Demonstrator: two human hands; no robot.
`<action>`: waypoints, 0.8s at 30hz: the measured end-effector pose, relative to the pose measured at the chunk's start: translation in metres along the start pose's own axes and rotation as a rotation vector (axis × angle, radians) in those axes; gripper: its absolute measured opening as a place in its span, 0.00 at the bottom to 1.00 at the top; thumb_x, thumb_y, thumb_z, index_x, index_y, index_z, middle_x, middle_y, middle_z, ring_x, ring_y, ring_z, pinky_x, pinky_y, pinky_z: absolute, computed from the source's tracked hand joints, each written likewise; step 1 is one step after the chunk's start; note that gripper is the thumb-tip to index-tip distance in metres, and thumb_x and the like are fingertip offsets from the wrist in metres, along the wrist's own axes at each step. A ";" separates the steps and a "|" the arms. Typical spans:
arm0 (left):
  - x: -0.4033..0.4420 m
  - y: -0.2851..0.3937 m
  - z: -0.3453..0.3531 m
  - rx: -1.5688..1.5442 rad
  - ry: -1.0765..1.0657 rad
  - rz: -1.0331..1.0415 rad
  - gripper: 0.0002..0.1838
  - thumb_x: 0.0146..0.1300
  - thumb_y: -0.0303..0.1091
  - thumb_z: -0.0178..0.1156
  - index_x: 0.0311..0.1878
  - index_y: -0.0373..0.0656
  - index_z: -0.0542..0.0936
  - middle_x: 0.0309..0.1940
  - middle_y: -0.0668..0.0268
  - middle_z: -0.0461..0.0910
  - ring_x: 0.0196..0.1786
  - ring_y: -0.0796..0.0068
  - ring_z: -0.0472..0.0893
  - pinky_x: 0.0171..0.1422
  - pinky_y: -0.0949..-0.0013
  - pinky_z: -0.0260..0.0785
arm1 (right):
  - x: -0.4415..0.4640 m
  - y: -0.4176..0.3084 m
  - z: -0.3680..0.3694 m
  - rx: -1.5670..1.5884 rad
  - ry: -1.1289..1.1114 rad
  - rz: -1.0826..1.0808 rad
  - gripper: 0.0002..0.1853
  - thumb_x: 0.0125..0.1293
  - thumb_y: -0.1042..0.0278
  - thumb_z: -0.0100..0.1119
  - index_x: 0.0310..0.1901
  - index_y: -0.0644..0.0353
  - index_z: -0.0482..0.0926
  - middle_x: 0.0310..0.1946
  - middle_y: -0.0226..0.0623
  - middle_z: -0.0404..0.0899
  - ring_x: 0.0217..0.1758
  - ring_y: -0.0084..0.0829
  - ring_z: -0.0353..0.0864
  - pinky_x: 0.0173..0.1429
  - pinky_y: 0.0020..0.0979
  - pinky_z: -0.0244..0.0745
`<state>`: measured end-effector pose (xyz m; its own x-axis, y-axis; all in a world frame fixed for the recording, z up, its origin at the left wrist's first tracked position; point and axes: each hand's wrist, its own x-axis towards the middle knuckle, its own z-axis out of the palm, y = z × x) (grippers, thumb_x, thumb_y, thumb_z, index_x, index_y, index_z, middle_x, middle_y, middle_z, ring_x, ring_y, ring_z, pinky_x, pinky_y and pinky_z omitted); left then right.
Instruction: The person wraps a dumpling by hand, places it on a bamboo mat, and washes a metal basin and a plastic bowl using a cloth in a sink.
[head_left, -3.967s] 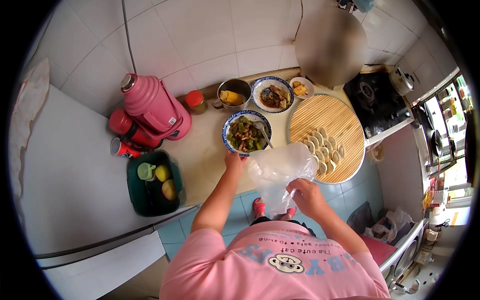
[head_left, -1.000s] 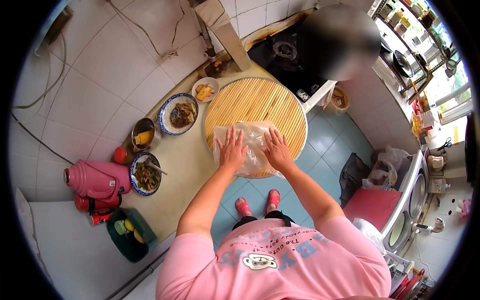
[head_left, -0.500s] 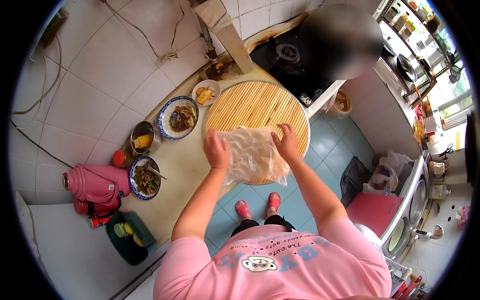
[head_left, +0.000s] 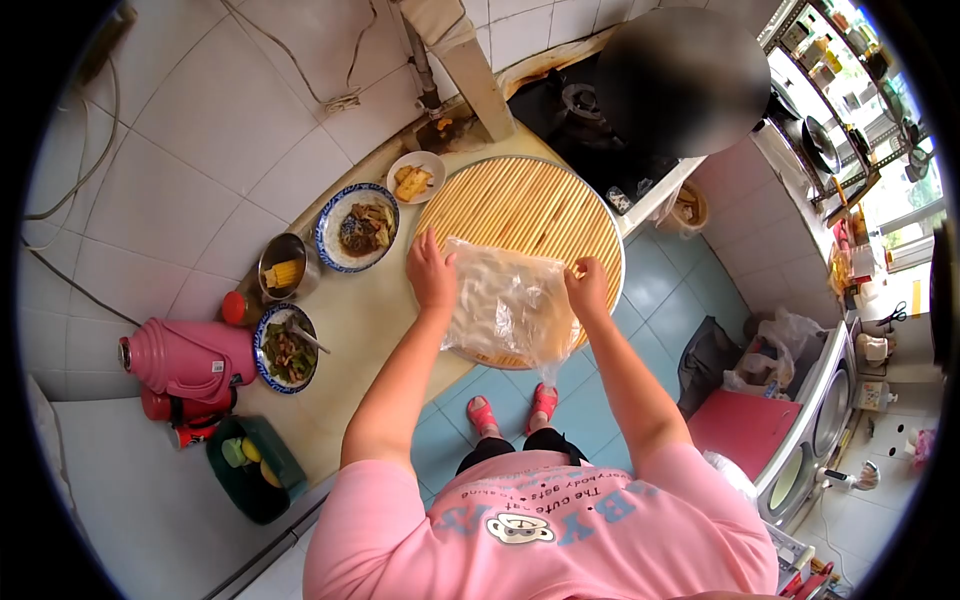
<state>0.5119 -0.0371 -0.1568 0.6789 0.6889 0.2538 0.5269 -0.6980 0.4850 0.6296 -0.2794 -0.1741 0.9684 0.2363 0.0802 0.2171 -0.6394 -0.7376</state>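
A clear plastic bag (head_left: 505,305) with pale, flat contents lies over the near part of a round bamboo-slat board (head_left: 530,205). What is inside cannot be made out clearly. At the bag's left edge, my left hand (head_left: 433,272) has its fingers stretched out away from me, with the thumb beside the bag's upper left corner. My right hand (head_left: 588,287) is closed, pinching the bag's right edge near its upper corner. The bag's loose lower right end hangs past the board's near rim.
Left of the board are a small plate of yellow pieces (head_left: 412,182), two blue-rimmed dishes of food (head_left: 350,207) (head_left: 268,345), a metal pot (head_left: 302,262), a pink thermos (head_left: 190,357) and a green bin (head_left: 240,490). A black stove (head_left: 560,115) stands behind, partly blurred out.
The bag lies flatter and smoother. My right hand has gone from spread fingers to a pinch on its edge. My left hand's fingers have straightened and shifted slightly away from me.
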 end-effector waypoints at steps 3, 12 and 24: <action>-0.016 0.024 -0.016 0.005 0.177 0.389 0.28 0.58 0.30 0.60 0.63 0.47 0.66 0.58 0.57 0.68 0.60 0.56 0.68 0.62 0.54 0.62 | -0.015 -0.044 -0.025 -0.073 0.084 -0.423 0.20 0.52 0.76 0.64 0.48 0.64 0.73 0.49 0.46 0.72 0.55 0.45 0.70 0.58 0.38 0.67; -0.030 0.006 0.016 0.187 -0.467 0.460 0.40 0.60 0.53 0.56 0.72 0.56 0.53 0.73 0.51 0.44 0.74 0.48 0.49 0.70 0.35 0.42 | -0.035 -0.034 0.016 -0.328 -0.342 -0.468 0.47 0.44 0.39 0.68 0.66 0.52 0.65 0.70 0.46 0.53 0.73 0.52 0.47 0.72 0.58 0.40; -0.035 -0.035 0.000 -0.051 -0.583 0.561 0.57 0.43 0.56 0.71 0.74 0.57 0.48 0.72 0.46 0.38 0.73 0.41 0.46 0.73 0.46 0.44 | -0.043 -0.018 -0.007 -0.333 -0.436 -0.449 0.56 0.37 0.36 0.71 0.70 0.46 0.57 0.72 0.48 0.47 0.74 0.55 0.44 0.70 0.62 0.40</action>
<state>0.4695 -0.0367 -0.1825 0.9999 0.0166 0.0002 0.0147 -0.8898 0.4560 0.5849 -0.2830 -0.1599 0.6542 0.7563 0.0014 0.6771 -0.5849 -0.4466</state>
